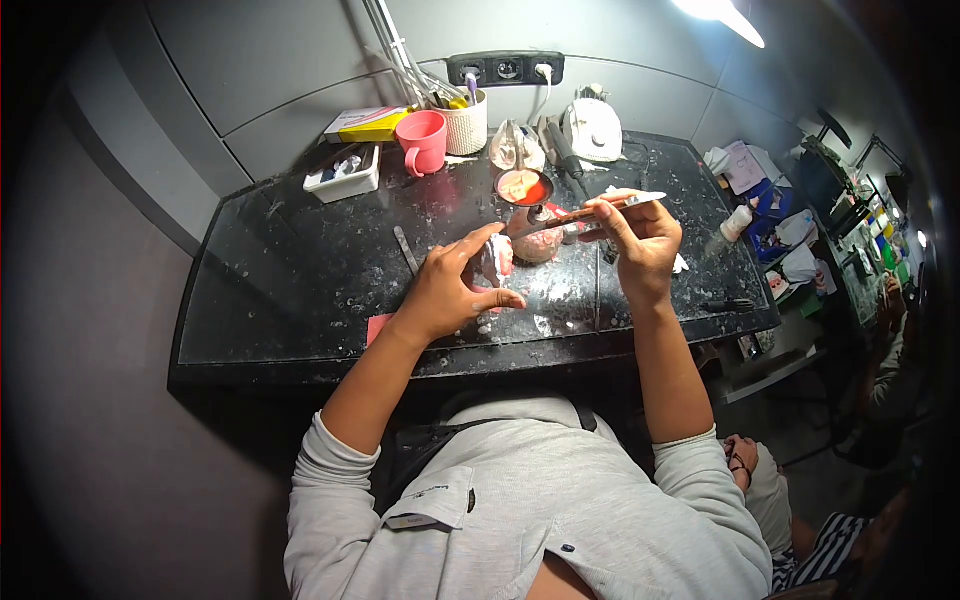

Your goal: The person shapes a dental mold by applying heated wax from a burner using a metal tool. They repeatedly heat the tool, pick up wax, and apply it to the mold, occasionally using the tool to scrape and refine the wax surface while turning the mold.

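My left hand is curled round a small white and pink piece that looks like a dental model with pink wax. The thumb reaches forward beneath it. Pinched in my right hand is a slim tool with a brown handle, resembling a wax knife. Its working end points left, close below a small round pan of red-orange and pale pink material. Just under the pan sits a rounded pinkish lump, partly hidden by the tool.
A pink mug, a white tray and a woven holder of tools stand at the back. A white device with a dark handpiece lies right of them. A metal strip lies left. Another person's hand shows lower right.
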The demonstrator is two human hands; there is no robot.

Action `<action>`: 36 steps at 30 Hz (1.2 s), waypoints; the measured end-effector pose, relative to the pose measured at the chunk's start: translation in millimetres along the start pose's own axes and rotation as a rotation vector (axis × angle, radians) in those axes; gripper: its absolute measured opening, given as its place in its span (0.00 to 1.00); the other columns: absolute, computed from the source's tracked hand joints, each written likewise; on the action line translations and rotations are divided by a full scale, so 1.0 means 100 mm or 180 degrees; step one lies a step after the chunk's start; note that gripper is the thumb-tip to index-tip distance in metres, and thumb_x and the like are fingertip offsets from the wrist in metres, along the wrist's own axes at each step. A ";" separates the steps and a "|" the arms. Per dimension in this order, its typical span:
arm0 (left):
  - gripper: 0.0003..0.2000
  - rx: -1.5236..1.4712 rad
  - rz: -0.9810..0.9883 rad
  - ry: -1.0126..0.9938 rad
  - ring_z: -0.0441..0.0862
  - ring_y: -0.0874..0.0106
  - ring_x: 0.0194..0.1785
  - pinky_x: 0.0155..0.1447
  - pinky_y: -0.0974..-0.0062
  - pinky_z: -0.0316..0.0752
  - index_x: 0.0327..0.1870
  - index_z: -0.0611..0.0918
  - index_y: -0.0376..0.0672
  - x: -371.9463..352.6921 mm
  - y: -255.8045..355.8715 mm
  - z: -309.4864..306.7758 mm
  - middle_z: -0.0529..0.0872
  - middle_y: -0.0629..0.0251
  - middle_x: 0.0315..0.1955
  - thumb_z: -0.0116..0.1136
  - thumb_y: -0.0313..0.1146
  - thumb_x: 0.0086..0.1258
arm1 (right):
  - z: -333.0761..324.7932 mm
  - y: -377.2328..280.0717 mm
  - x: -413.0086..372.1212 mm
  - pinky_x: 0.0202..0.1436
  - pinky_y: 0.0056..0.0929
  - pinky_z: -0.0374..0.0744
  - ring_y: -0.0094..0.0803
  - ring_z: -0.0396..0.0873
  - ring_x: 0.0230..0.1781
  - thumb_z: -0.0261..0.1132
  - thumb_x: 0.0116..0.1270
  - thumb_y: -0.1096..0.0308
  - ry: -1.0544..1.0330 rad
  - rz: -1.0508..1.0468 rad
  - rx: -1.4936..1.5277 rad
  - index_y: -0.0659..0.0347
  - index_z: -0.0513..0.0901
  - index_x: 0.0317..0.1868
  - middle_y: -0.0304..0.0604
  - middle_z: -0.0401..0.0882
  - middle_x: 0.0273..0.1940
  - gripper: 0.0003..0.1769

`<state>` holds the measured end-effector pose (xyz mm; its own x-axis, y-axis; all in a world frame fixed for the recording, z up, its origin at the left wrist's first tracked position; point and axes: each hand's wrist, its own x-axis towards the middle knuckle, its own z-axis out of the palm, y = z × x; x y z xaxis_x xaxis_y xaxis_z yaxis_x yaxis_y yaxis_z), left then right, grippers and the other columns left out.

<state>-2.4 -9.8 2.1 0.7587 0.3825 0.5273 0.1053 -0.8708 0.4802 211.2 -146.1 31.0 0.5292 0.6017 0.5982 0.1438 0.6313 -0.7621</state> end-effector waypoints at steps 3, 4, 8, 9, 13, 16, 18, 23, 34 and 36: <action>0.46 -0.0562 -0.0274 -0.0133 0.86 0.70 0.50 0.55 0.69 0.80 0.70 0.75 0.44 0.01 0.05 -0.06 0.88 0.58 0.51 0.83 0.50 0.47 | -0.04 0.02 0.01 0.39 0.35 0.92 0.38 0.89 0.41 0.68 0.70 0.78 -0.0125 0.0065 0.0102 0.73 0.81 0.46 0.54 0.87 0.40 0.08; 0.45 -0.0850 -0.0585 -0.0314 0.84 0.75 0.46 0.51 0.74 0.80 0.71 0.75 0.44 0.02 0.10 -0.10 0.88 0.61 0.47 0.83 0.47 0.49 | -0.05 0.03 0.00 0.39 0.35 0.92 0.39 0.89 0.41 0.67 0.70 0.78 -0.0200 0.0102 0.0209 0.73 0.81 0.46 0.54 0.87 0.41 0.08; 0.42 -0.1369 -0.0622 -0.0308 0.81 0.83 0.40 0.46 0.80 0.79 0.72 0.74 0.43 -0.01 0.04 -0.05 0.86 0.67 0.40 0.81 0.42 0.54 | -0.06 0.03 -0.01 0.39 0.36 0.92 0.40 0.89 0.42 0.67 0.70 0.78 -0.0374 0.0188 0.0366 0.73 0.81 0.47 0.55 0.87 0.42 0.09; 0.42 -0.1369 -0.0621 -0.0307 0.81 0.83 0.40 0.46 0.80 0.79 0.72 0.74 0.43 -0.01 0.04 -0.05 0.86 0.67 0.40 0.81 0.42 0.54 | -0.05 0.04 -0.01 0.39 0.36 0.92 0.40 0.89 0.42 0.67 0.70 0.77 -0.0424 0.0207 0.0407 0.73 0.81 0.47 0.55 0.87 0.42 0.09; 0.42 -0.1541 -0.0729 -0.0394 0.81 0.81 0.42 0.48 0.79 0.81 0.72 0.73 0.41 -0.01 -0.01 -0.02 0.86 0.64 0.42 0.81 0.42 0.56 | -0.02 0.02 -0.02 0.39 0.35 0.92 0.40 0.89 0.43 0.67 0.70 0.77 -0.0543 0.0256 0.0436 0.73 0.80 0.47 0.55 0.87 0.42 0.09; 0.42 -0.1532 -0.0611 -0.0422 0.82 0.80 0.44 0.50 0.78 0.82 0.72 0.72 0.40 -0.01 -0.03 -0.02 0.85 0.63 0.44 0.80 0.42 0.56 | -0.02 0.05 -0.02 0.39 0.35 0.92 0.39 0.89 0.43 0.68 0.70 0.77 -0.0497 0.0266 0.0388 0.73 0.80 0.47 0.54 0.87 0.42 0.09; 0.42 -0.1484 -0.0575 -0.0480 0.83 0.80 0.45 0.50 0.77 0.83 0.73 0.72 0.40 -0.01 -0.02 -0.04 0.85 0.61 0.46 0.80 0.42 0.56 | -0.01 0.06 -0.01 0.39 0.34 0.92 0.39 0.89 0.43 0.68 0.70 0.77 -0.0419 0.0297 0.0357 0.72 0.81 0.47 0.54 0.87 0.42 0.09; 0.43 -0.1775 -0.0473 -0.0576 0.84 0.78 0.43 0.47 0.76 0.86 0.74 0.70 0.40 -0.01 -0.03 -0.02 0.85 0.58 0.47 0.79 0.41 0.57 | 0.01 0.09 0.01 0.38 0.32 0.91 0.36 0.89 0.41 0.69 0.70 0.75 0.0013 0.0394 0.0313 0.70 0.82 0.45 0.52 0.88 0.41 0.07; 0.43 -0.2911 -0.0853 -0.0768 0.83 0.78 0.46 0.50 0.76 0.83 0.73 0.70 0.39 -0.01 0.00 -0.05 0.84 0.62 0.49 0.77 0.47 0.58 | -0.01 0.12 0.02 0.37 0.36 0.92 0.38 0.89 0.40 0.67 0.71 0.74 -0.0222 0.0506 0.0501 0.71 0.82 0.45 0.53 0.87 0.42 0.07; 0.43 -0.3043 -0.0906 -0.0828 0.84 0.78 0.45 0.49 0.76 0.84 0.74 0.69 0.40 -0.01 0.01 -0.06 0.84 0.62 0.48 0.77 0.48 0.59 | -0.01 0.12 0.02 0.38 0.35 0.92 0.37 0.89 0.39 0.68 0.71 0.74 -0.0027 0.0520 0.0533 0.71 0.82 0.45 0.53 0.87 0.42 0.08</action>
<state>-6.8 -8.8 6.1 0.9133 0.3585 0.1933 -0.1663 -0.1052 0.9805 214.9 -137.4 22.9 0.5270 0.7062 0.4728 -0.0843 0.5970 -0.7978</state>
